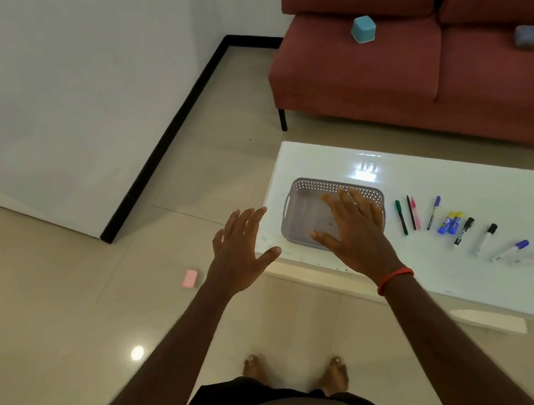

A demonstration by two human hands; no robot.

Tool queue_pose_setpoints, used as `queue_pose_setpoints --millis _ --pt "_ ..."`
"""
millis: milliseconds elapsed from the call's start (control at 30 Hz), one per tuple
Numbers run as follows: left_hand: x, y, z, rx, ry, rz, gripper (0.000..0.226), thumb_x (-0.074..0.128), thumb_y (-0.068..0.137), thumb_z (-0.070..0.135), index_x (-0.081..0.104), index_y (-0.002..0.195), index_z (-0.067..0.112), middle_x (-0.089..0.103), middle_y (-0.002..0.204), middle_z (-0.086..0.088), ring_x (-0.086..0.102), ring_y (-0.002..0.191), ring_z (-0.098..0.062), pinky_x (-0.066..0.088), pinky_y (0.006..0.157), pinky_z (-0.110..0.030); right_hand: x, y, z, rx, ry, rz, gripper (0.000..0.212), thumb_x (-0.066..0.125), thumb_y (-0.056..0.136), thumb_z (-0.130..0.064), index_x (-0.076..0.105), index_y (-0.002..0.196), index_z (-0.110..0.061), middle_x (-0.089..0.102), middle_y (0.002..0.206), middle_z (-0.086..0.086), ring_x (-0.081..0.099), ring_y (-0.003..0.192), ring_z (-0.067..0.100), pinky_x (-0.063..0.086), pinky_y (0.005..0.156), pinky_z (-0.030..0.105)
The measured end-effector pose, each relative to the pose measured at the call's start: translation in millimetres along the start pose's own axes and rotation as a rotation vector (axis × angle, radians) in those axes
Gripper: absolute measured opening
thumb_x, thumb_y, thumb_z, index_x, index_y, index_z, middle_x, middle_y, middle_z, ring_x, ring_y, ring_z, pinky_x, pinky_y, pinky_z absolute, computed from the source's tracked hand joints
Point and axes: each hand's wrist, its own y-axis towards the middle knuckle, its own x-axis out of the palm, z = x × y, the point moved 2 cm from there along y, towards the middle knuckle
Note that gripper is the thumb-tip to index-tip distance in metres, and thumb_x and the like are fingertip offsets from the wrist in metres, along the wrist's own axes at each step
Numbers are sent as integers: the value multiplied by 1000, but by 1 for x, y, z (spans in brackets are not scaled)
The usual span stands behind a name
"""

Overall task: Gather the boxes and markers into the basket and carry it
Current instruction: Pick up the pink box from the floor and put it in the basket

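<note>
Basket (297, 204) sits on white table (462, 173) before red sofa (362, 84).

Both bare arms reach forward, left hand (238, 248) and right hand (354, 229) flat, palms down, fingers spread, holding nothing.

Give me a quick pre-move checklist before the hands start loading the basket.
1. Basket upright on the table: ok.
2. Basket free of contents: ok as far as seen; right hand hides part.
3. Both hands free: ok; left hand open, fingers spread.
4. Markers within sight, laid right of the basket: ok.
5. Boxes gathered near the basket: not ok; pink box on the floor, teal box and blue box on the sofa.
</note>
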Motion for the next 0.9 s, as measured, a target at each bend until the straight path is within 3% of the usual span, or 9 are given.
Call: queue_pose_setpoints --millis 167,333,533,733,900 --pt "-16 -7 -38 -71 -33 43 86 41 84 77 18 155 34 21 166 5 11 155 -24 20 117 -61 12 15 -43 -68 40 -15 76 57 89 -61 27 150 -28 32 157 4 18 150 30 16 120 55" --pt "-38 -30 -88 -126 -57 63 89 34 82 82 15 156 36 19 166 4 10 155 -24 21 117 -61 34 29 -103 -111 8 -90 79 49 92 -66 18 155 -31 18 165 5 4 154 28 5 121 52" --pt "-66 -63 -168 -203 -52 91 84 48 88 73 15 155 36 19 166 3 10 154 -24 21 117 -61 69 44 -178 -207 -47 -136 79 43 92 -70 16 156 -32 17 165 4 2 154 25 5 121 51" --pt "-88 -93 -228 -292 -80 121 83 50 88 71 15 155 37 18 166 4 9 154 -23 20 118 -60 104 61 -245 -247 -59 -143 76 55 90 -62 28 152 -27 42 147 2 30 139 25 28 110 43" --pt "-101 -107 -262 -361 -106 157 81 50 89 70 17 155 36 18 166 3 9 154 -24 21 118 -62 120 75 -287 -320 -127 -148 74 56 90 -63 33 151 -27 38 149 7 33 137 26 31 107 42"
